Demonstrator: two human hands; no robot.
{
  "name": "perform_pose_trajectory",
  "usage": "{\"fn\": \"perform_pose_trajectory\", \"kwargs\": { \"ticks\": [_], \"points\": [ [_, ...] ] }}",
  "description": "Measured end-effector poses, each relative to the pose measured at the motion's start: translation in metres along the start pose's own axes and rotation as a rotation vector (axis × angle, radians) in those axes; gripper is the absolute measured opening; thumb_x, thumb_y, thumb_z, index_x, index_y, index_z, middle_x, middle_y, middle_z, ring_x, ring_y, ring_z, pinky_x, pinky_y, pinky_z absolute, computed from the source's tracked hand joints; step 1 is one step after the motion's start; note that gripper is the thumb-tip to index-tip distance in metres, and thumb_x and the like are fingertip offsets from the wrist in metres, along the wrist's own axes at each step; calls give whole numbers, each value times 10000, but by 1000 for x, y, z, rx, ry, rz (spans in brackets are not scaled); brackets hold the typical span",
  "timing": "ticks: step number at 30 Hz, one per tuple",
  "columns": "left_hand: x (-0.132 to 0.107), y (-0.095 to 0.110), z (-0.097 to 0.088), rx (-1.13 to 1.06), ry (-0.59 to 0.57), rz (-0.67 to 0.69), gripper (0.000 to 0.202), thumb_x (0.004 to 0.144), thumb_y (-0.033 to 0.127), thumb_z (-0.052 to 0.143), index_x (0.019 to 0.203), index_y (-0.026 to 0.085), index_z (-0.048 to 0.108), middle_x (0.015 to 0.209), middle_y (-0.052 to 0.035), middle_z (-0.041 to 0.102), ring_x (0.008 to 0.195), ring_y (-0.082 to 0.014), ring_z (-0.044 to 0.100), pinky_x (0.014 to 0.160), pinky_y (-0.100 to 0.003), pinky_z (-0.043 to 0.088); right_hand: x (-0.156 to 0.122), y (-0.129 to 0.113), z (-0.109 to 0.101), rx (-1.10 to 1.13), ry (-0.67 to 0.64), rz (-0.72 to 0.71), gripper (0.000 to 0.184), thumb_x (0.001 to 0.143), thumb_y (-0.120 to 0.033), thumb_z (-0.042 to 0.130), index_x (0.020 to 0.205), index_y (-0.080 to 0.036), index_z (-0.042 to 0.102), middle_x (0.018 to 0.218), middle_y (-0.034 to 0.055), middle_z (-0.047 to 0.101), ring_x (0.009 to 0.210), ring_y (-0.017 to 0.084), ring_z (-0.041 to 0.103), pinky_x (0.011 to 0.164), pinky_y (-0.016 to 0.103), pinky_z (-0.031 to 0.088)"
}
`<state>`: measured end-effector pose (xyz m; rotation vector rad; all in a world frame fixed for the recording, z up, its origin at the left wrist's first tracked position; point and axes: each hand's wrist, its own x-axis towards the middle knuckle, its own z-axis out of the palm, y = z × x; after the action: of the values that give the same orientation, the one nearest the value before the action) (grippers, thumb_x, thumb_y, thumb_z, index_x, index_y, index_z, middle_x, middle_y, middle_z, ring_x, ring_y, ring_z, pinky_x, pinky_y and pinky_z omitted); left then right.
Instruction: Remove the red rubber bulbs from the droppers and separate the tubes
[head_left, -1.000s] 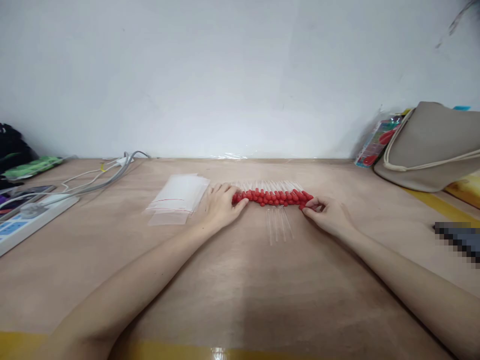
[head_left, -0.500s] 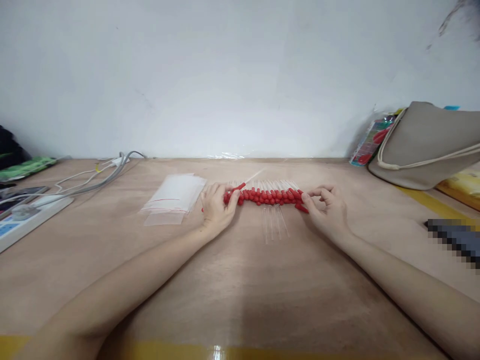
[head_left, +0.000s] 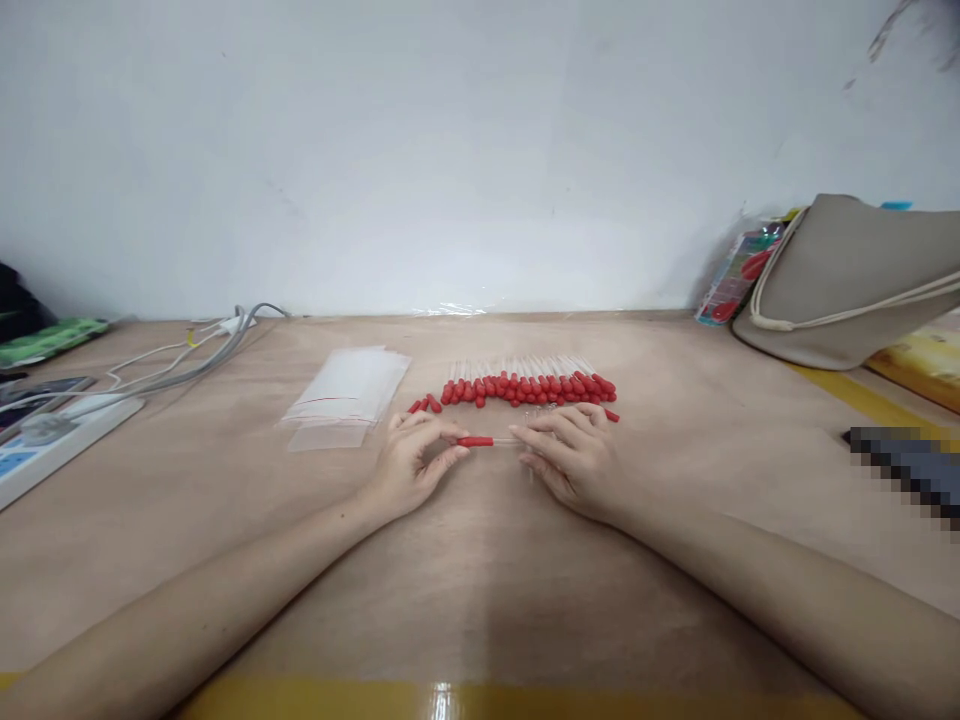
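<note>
Between my hands a dropper with a red rubber bulb (head_left: pixel 475 441) and a thin clear tube (head_left: pixel 505 442) lies level. My left hand (head_left: pixel 415 458) pinches the bulb's end between thumb and fingertips. At the other end, my right hand (head_left: pixel 574 458) has its thumb and fingers closed on the tube. Behind them lies a row of droppers (head_left: pixel 529 387), red bulbs toward me and clear tubes pointing at the wall. A few loose red bulbs (head_left: pixel 433 403) rest by my left fingers, and another red bulb (head_left: pixel 613 415) lies beyond my right hand. My right hand partly hides some loose clear tubes.
A stack of clear zip bags (head_left: pixel 349 390) lies to the left. A power strip (head_left: pixel 82 435) with cables (head_left: pixel 202 360) is at the far left. On the right are a grey-beige bag (head_left: pixel 855 280), a colourful package (head_left: pixel 739 275) and a pixelated dark object (head_left: pixel 900 470).
Both hands have left the ends of the dropper row and come nearer and closer together. They now hold one dropper in front of the row.
</note>
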<state>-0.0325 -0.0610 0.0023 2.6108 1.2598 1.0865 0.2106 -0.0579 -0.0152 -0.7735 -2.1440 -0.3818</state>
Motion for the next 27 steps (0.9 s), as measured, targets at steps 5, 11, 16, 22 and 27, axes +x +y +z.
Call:
{"fn": "perform_pose_trajectory", "kwargs": {
  "ticks": [5,11,16,22,27],
  "points": [
    [0,5,1,13,-44,48,156,839,326,532,910,206,601,852,-22,653,826,-171,556,793,-340,341,0,-1,2,2,-108,7,159,867,-247,491,931,-199,628,731,8,648,734,135,515,800,346,282],
    [5,15,10,137,-161,159,296,847,420,475,1007,207,603,910,-66,578,874,-200,486,813,-367,318,4,-6,-2,14,-134,-56,189,867,-227,464,778,-182,625,619,-3,586,668,128,465,798,337,279],
    [12,20,17,180,-264,200,300,908,360,380,805,194,608,763,-25,594,773,-162,466,800,-349,284,4,-6,-3,69,-129,-121,176,849,-237,491,750,-187,627,578,-13,559,629,120,427,775,332,283],
    [15,20,12,176,-378,214,355,931,307,289,741,174,557,729,-24,572,753,-157,458,803,-353,263,3,-4,-1,113,-103,-134,149,847,-227,503,769,-188,624,574,-13,553,639,125,390,728,322,289],
    [16,21,11,100,-411,197,366,933,308,272,723,172,539,735,-23,579,748,-153,467,797,-354,255,-1,-3,1,178,-105,-174,139,848,-192,500,771,-164,611,617,15,557,627,130,360,597,276,300]
  ]
}}
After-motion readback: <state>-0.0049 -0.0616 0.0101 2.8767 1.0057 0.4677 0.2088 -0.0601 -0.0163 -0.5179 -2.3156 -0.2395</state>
